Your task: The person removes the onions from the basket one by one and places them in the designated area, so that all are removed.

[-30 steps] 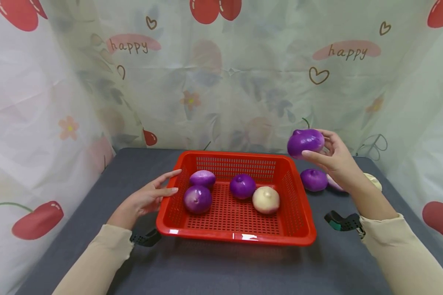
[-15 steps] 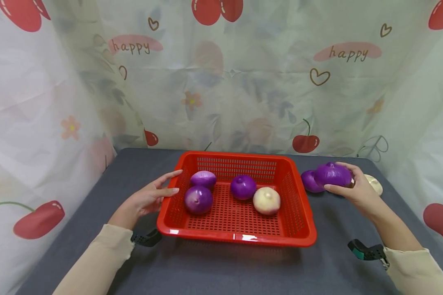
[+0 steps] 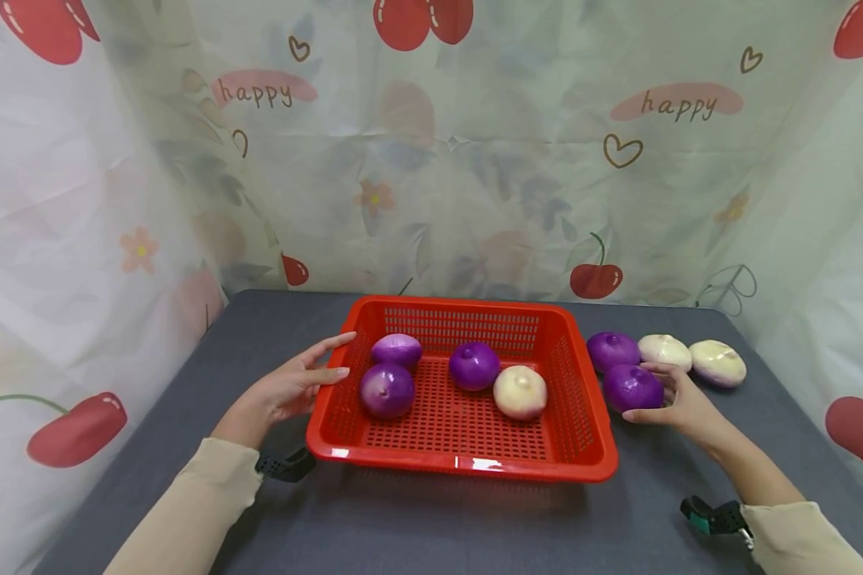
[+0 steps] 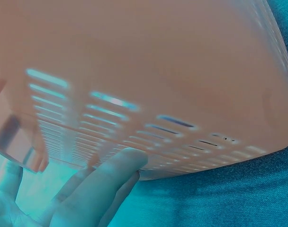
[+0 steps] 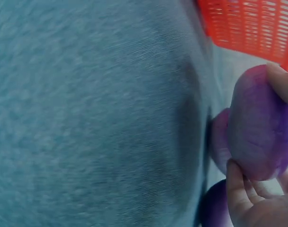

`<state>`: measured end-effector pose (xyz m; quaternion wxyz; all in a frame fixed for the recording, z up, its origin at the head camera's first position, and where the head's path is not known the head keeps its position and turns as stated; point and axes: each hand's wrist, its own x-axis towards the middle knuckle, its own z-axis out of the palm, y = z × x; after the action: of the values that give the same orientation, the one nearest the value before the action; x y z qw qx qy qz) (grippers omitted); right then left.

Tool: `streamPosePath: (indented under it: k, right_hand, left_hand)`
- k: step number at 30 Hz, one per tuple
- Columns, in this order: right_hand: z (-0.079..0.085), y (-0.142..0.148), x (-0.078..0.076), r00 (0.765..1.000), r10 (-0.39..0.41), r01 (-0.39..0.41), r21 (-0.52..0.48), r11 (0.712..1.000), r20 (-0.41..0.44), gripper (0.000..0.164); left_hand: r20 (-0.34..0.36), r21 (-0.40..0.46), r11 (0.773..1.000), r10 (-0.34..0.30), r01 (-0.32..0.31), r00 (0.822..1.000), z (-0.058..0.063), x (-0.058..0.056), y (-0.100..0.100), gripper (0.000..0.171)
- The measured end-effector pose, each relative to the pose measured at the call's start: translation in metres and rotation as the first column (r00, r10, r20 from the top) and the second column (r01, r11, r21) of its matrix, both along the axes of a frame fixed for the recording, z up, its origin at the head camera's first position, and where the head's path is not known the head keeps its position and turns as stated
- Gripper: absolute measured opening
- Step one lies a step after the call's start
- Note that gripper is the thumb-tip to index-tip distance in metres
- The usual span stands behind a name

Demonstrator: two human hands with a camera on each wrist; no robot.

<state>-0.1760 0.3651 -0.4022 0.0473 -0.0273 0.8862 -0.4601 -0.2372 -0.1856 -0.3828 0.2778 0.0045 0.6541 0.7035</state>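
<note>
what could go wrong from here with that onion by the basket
The purple onion pinched in the right hand might slip from its smooth, shiny skin. It could also bump the neighbouring onion just behind it and set that rolling. If the left hand pushes the red basket, the pale onion inside may roll.

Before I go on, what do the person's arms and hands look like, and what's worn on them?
The left sleeve and the right sleeve are both plain cream. The left hand and right hand wear no gloves. A black device sits by the left wrist; a second black device, by the right, has a green patch.
</note>
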Motion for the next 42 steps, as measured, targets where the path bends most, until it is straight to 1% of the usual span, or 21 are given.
streamPosePath:
  k: [7,15,21,30,33,37,42]
  right_hand:
    - [-0.010,0.002,-0.001,0.999,0.030,-0.030,-0.005,1.000,0.013,0.087]
    - [-0.016,0.003,-0.003,0.999,0.049,-0.049,-0.022,0.999,0.010,0.086]
    - [-0.016,0.003,-0.003,0.998,0.058,-0.057,-0.035,0.998,0.008,0.086]
    - [-0.015,0.001,-0.004,0.997,0.063,-0.063,-0.015,0.998,0.034,0.088]
    - [-0.015,0.001,-0.004,0.997,0.071,-0.070,-0.023,0.997,0.028,0.088]
    - [-0.016,0.000,-0.005,0.997,0.081,-0.080,-0.036,0.996,0.020,0.088]
    - [-0.015,0.000,-0.006,0.996,0.079,-0.078,-0.037,0.996,0.032,0.090]
  left_hand:
    - [-0.004,0.000,1.000,-0.006,0.006,1.000,0.002,0.001,0.000,0.067]
    - [-0.011,-0.010,1.000,0.004,-0.005,1.000,0.002,0.002,0.001,0.068]
    - [-0.012,-0.010,1.000,-0.001,0.001,1.000,0.002,0.002,0.002,0.069]
    - [-0.008,-0.001,1.000,-0.009,0.009,1.000,0.002,0.001,0.001,0.069]
    - [-0.009,-0.001,1.000,-0.010,0.010,1.000,0.002,0.002,0.001,0.069]
    - [-0.012,-0.004,1.000,-0.006,0.006,1.000,0.002,0.002,0.001,0.068]
    - [-0.009,-0.007,1.000,0.002,-0.002,1.000,0.002,0.002,0.001,0.069]
